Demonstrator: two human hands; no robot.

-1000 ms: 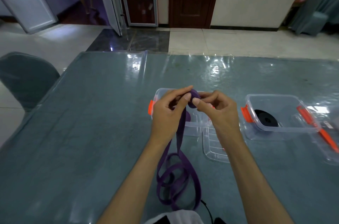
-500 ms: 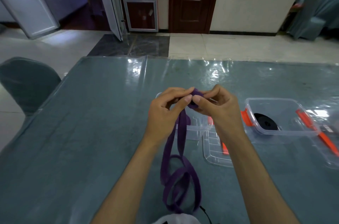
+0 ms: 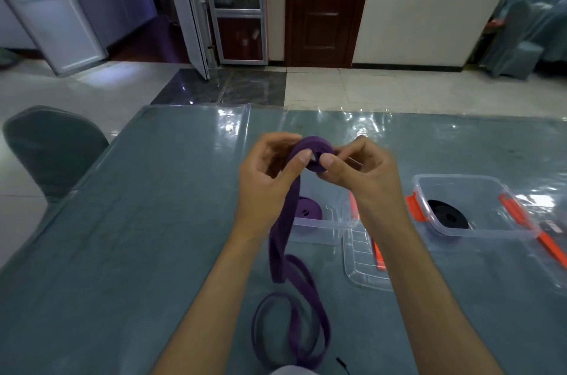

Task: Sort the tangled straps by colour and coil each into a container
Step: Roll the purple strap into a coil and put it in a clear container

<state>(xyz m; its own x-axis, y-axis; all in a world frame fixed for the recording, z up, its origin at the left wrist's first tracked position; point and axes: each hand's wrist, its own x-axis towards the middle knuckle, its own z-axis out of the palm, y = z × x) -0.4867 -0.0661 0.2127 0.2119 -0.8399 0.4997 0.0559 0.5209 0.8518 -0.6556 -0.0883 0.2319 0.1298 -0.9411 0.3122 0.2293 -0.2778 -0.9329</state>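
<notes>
Purple strap (image 3: 287, 255): coiled end pinched between both thumbs and curled fingers of left hand (image 3: 270, 178) and right hand (image 3: 365, 172), raised above the table (image 3: 138, 236). Its tail hangs, looping toward the near edge.

I've got one head cam only: looks fwd and down over the table (image 3: 153, 221), hands (image 3: 267, 187) close, far edge visible.

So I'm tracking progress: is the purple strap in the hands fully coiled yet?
Not yet. Both hands, left and right, hold a partial purple coil, but its loose tail hangs down and loops on the table.
</notes>
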